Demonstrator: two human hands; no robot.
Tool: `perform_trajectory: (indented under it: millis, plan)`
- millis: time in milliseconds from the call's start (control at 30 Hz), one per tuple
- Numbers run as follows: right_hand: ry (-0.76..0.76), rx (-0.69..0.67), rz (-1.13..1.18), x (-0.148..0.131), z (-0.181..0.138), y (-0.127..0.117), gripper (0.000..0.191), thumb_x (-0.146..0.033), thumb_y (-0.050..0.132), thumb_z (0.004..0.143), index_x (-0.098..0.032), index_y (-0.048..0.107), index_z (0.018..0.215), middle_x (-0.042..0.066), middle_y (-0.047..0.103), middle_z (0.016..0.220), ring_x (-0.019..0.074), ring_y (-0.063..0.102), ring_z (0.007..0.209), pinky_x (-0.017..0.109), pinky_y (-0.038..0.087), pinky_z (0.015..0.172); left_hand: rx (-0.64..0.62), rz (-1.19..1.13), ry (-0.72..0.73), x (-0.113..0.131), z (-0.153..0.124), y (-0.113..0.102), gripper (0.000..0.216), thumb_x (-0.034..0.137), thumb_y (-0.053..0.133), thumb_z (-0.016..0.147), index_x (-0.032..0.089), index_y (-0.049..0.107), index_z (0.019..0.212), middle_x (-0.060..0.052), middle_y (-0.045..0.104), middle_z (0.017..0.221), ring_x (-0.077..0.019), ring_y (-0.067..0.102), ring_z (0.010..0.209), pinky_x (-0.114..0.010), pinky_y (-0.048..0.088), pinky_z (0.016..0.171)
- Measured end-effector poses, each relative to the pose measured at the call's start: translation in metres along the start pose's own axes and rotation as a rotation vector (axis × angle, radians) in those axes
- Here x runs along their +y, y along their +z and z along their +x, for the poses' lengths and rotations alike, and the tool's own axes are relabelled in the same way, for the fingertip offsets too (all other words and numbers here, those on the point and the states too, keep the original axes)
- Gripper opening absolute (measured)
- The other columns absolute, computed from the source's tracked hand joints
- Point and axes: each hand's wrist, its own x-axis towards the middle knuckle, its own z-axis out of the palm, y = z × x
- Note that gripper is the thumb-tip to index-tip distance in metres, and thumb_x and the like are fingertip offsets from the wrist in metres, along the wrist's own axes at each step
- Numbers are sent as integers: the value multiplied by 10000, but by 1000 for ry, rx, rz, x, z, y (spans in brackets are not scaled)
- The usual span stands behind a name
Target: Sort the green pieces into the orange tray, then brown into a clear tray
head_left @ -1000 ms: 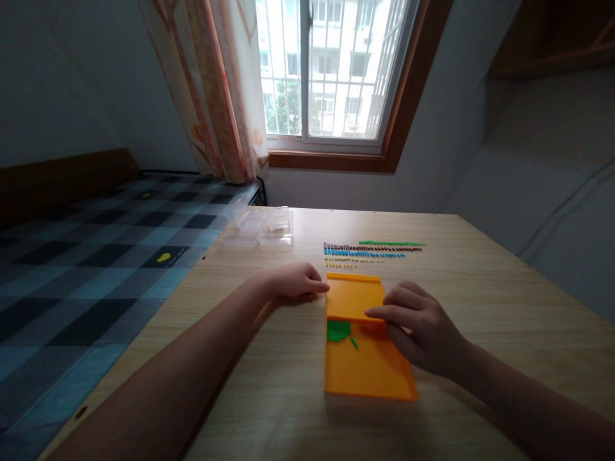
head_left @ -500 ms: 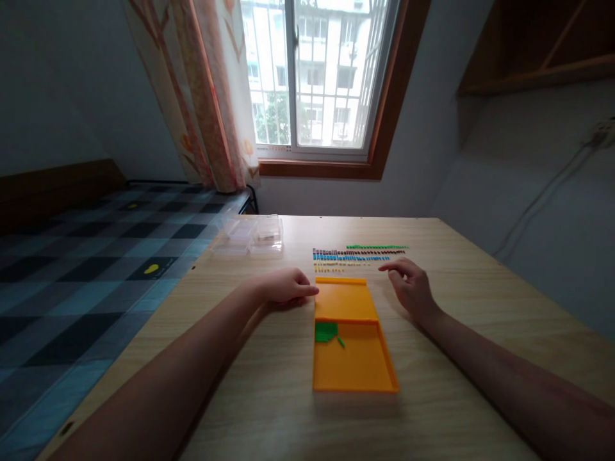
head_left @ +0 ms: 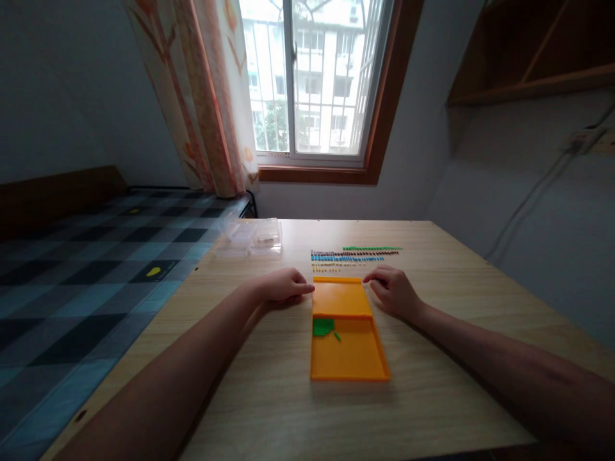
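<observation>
A flat orange case [head_left: 343,360] lies unfolded on the table, its two shallow halves one behind the other. Green pieces [head_left: 323,327] form a patch in the near half's far left corner, and one loose green stick [head_left: 337,336] lies beside them. My left hand [head_left: 287,286] is closed, its fingertips on the left edge of the far half. At that half's far right corner is my right hand [head_left: 391,289], fingers curled and tips close together; anything between them is too small to make out. Behind the case run rows of tiny pieces: green [head_left: 372,248], dark brown, blue [head_left: 346,258] and yellow.
Clear plastic boxes [head_left: 250,238] stand at the table's far left. A bed with a checked cover [head_left: 96,269] adjoins on the left. Beyond the table are a curtain [head_left: 206,96] and a window [head_left: 331,83]; a cable [head_left: 533,198] hangs on the right wall.
My right hand has moved left from beside the rows of pieces to the case's far right corner. The left hand stays at the case's left edge. The view has shifted slightly.
</observation>
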Motion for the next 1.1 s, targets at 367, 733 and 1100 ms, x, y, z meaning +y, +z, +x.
perform_trajectory:
  millis: [367, 733, 1100]
  plan:
    - [-40, -131, -125, 21, -15, -26, 197, -136, 535, 812, -155, 731, 807, 31, 627, 713, 137, 536, 606, 268, 401, 593, 0, -25, -13, -2, 0, -1, 598, 763, 561, 753, 194, 501, 578, 19, 473, 462, -101, 387, 379, -260, 248, 405]
    - [-71, -40, -78, 24, 0, -16, 224, -98, 520, 809, -162, 732, 834, 51, 667, 762, 160, 583, 670, 286, 450, 643, 6, -95, -51, 1, -1, 0, 619, 787, 593, 704, 197, 484, 552, 24, 449, 448, -94, 365, 364, -260, 221, 382]
    - [-398, -103, 213, -59, -11, -32, 176, -153, 545, 910, -206, 698, 978, 31, 631, 775, 158, 545, 695, 302, 425, 644, -11, -131, -91, 4, -2, 1, 593, 758, 600, 721, 204, 474, 551, 25, 445, 458, -100, 362, 360, -271, 228, 368]
